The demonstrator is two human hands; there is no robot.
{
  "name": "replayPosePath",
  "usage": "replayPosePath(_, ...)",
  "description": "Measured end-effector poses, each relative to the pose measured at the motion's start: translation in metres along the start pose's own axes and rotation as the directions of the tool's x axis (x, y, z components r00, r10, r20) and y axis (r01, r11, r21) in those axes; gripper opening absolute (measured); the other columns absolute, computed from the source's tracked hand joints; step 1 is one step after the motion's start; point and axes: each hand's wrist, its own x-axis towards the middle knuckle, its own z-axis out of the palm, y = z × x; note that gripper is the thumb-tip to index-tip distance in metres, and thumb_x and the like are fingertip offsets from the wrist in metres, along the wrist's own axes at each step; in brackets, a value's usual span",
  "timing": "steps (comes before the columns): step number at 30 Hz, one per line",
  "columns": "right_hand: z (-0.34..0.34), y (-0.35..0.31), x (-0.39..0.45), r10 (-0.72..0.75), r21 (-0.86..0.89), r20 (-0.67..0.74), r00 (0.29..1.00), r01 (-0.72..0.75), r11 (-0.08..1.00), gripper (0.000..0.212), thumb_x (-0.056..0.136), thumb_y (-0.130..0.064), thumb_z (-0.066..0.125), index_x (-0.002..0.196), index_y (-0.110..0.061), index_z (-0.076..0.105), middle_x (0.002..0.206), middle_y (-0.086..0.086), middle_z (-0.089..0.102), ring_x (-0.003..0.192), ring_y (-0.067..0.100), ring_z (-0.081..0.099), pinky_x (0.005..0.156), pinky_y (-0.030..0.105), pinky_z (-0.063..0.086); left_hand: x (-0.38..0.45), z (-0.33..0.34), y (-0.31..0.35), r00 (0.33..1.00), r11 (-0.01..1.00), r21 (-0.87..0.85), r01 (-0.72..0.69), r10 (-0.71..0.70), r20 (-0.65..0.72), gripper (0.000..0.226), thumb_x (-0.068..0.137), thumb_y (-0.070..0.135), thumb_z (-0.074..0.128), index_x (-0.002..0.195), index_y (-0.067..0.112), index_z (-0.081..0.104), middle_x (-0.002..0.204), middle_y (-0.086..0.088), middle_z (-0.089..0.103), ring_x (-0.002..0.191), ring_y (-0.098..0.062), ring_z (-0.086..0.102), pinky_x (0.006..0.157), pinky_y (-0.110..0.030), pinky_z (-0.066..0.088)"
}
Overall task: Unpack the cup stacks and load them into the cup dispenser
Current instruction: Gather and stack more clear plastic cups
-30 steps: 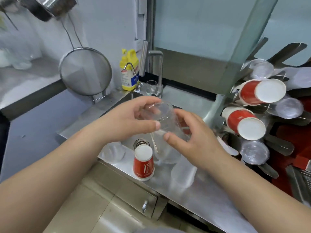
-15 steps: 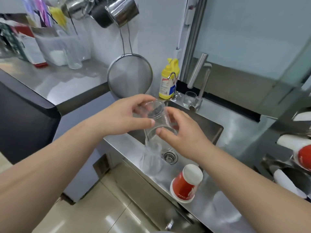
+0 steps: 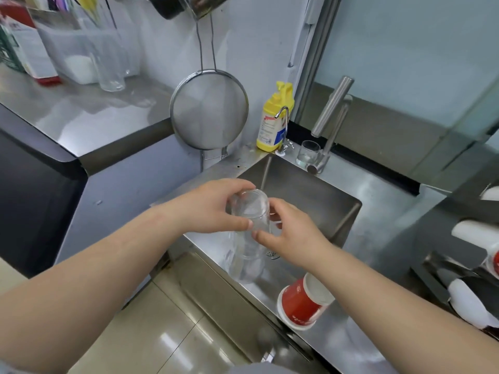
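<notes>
The stack of clear plastic cups in its thin transparent wrap (image 3: 247, 233) hangs upright over the near edge of the steel sink (image 3: 348, 211), long axis running up and down. The left hand (image 3: 213, 209) grips its top end; the right hand (image 3: 290, 233) pinches the wrap just below. Both touch it, so the wrap probably peels downward. The cup dispenser (image 3: 469, 268) sits well to the right.

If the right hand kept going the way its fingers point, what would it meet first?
The right hand points leftward; its fingers already pinch the clear cup stack. Pushing on, it would likely meet the left hand gripping the other side, though depth is unclear.
</notes>
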Motion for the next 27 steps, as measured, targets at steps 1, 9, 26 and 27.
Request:
replayPosePath(1, 0.002, 0.004, 0.001, 0.014, -0.023, 0.018, 1.000, -0.014, 1.000, 0.052, 0.076, -0.040, 0.073, 0.122, -0.029, 0.052, 0.111, -0.013, 0.056, 0.099, 0.003, 0.052, 0.088, 0.020, 0.043, 0.002, 0.004, -0.001, 1.000, 1.000, 0.015, -0.011, 0.010, 0.006, 0.071, 0.078, 0.041, 0.076, 0.140, 0.026, 0.044, 0.128, 0.011, 0.053, 0.114, -0.008, 0.052, 0.097, -0.028, 0.043)
replayPosePath(9, 0.021, 0.024, 0.004, 0.142, -0.136, 0.098, 0.985, -0.128, 0.982, 0.060, 0.070, -0.043, 0.073, 0.123, -0.028, 0.047, 0.112, -0.006, 0.059, 0.101, 0.014, 0.057, 0.081, 0.029, 0.046, 0.008, 0.040, -0.019, 0.996, 0.999, 0.029, 0.037, -0.039, 0.074, 0.082, 0.074, 0.047, 0.077, 0.144, 0.032, 0.038, 0.132, 0.007, 0.051, 0.112, -0.007, 0.051, 0.089, -0.019, 0.039)
replayPosePath(26, 0.036, 0.023, 0.002, 0.288, -0.265, 0.288, 0.913, -0.214, 0.940, 0.053, 0.075, -0.030, 0.068, 0.122, -0.021, 0.043, 0.095, 0.000, 0.060, 0.094, 0.025, 0.061, 0.070, 0.031, 0.045, 0.001, 0.091, -0.040, 0.988, 0.992, -0.035, 0.118, -0.113, 0.107, 0.077, 0.075, 0.042, 0.076, 0.141, 0.025, 0.042, 0.133, 0.006, 0.053, 0.117, -0.010, 0.051, 0.093, -0.020, 0.036)
replayPosePath(27, 0.035, 0.021, 0.002, 0.288, -0.271, 0.292, 0.912, -0.210, 0.939, 0.053, 0.076, -0.030, 0.068, 0.122, -0.020, 0.044, 0.095, 0.001, 0.061, 0.093, 0.025, 0.061, 0.070, 0.031, 0.046, 0.001, 0.092, -0.041, 0.988, 0.992, -0.038, 0.119, -0.115, 0.105, 0.076, 0.075, 0.042, 0.076, 0.141, 0.026, 0.042, 0.133, 0.006, 0.053, 0.117, -0.010, 0.051, 0.093, -0.020, 0.037)
